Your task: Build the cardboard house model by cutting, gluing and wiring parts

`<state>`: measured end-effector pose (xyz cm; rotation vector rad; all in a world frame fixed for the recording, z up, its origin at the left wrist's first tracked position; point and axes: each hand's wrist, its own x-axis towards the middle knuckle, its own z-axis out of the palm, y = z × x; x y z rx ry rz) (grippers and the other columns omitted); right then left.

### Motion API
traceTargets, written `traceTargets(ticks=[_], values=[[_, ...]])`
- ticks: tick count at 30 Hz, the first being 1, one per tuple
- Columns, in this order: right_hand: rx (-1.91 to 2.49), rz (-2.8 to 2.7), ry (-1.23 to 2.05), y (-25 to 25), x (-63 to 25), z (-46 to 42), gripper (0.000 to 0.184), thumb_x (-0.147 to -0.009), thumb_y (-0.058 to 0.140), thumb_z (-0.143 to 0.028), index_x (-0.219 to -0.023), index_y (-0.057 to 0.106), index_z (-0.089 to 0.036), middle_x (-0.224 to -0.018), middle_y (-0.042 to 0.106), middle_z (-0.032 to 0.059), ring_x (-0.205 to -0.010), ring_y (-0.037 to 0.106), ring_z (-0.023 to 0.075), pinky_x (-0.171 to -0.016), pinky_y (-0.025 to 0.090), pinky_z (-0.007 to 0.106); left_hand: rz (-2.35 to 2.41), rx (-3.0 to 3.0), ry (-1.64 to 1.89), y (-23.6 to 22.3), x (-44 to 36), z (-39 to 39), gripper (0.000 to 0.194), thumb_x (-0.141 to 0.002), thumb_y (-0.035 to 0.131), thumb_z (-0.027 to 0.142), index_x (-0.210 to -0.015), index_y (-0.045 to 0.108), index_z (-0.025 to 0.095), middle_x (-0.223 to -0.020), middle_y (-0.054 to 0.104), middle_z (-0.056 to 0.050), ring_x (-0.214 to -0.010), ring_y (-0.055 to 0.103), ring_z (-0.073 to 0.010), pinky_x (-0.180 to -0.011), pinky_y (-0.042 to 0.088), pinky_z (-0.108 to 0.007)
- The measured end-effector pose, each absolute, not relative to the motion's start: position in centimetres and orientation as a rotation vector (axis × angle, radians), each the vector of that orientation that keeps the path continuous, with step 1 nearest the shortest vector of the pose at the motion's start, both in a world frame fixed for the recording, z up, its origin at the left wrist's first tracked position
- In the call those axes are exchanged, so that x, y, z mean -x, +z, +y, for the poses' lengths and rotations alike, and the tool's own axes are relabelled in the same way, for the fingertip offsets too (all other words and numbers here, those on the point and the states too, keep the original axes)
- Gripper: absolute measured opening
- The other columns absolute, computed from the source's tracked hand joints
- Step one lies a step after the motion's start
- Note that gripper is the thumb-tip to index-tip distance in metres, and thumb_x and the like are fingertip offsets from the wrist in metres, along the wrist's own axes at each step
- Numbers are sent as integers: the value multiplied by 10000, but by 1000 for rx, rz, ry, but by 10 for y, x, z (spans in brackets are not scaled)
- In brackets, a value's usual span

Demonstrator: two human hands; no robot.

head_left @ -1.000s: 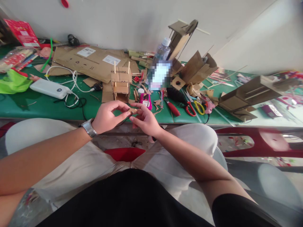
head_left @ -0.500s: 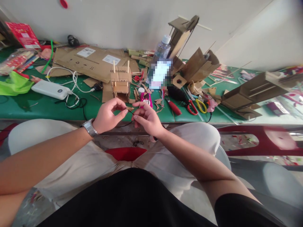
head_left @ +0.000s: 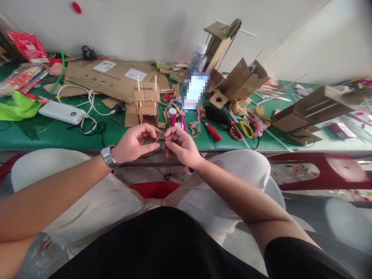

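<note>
Close together in front of the table edge are my two hands. My left hand (head_left: pixel 135 144), with a metal watch at the wrist, has its fingers curled round a small brown cardboard piece (head_left: pixel 158 136). My right hand (head_left: pixel 182 146) pinches a thin black cord (head_left: pixel 151 154) at that piece, and part of the cord hangs below the fingers. Exactly how cord and piece meet is hidden by the fingertips. Just behind my hands stands a small cardboard frame (head_left: pixel 147 104) with two upright sticks. A pink bottle (head_left: pixel 178 123) with a white cap is beyond my right hand.
On the green table (head_left: pixel 116 133), a white power bank (head_left: pixel 62 112) with cables lies left. Right are red-handled scissors (head_left: pixel 236 131), yellow-handled scissors (head_left: pixel 247 131) and a pink glue gun (head_left: pixel 260 128). A clear bottle (head_left: pixel 197 60), a blurred phone (head_left: pixel 195 91) and cardboard structures (head_left: pixel 310 112) stand behind.
My left fingers have shifted on the small cardboard piece, the thumb now lower and apart from the index finger. My right hand has come slightly closer, its fingers more gathered. The view shifted slightly.
</note>
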<state>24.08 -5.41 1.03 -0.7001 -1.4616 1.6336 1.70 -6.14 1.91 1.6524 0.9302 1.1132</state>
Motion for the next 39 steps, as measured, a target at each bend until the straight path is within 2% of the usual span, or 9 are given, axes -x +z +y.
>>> traceTargets(ticks=[4,9,27,39], values=[[708,-1469,1600,14,-244,-53,360,-937,795,-441,-1092,549,-229,-827,711,-38,-566,622,85,-523,520,223,922,-1583,1139,18,-16,-59,369,-795,921,354,-1004,659,202,-1181,804,-128,-1012,789,-231,-867,681,-369],[719,-1486,1580,17,-245,-52,353,-932,795,-435,-1087,556,-227,-821,727,-28,-567,597,87,-528,513,229,903,-1537,1167,17,-16,-58,365,-796,916,314,-1040,670,197,-1175,799,-115,-1010,790,-222,-901,677,-372],[722,-1486,1527,16,-246,-50,306,-935,763,-365,-1116,570,-211,-784,709,-41,-539,576,78,-500,487,208,858,-1489,1207,15,-14,-56,370,-803,951,295,-1033,686,181,-1184,812,-116,-1042,790,-226,-966,658,-389],[747,-1527,1482,15,-248,-47,275,-948,734,-345,-1125,574,-207,-768,684,-54,-523,534,62,-481,455,192,831,-1451,1226,15,-15,-56,353,-795,958,263,-1013,694,179,-1160,814,-106,-996,787,-210,-929,658,-369]])
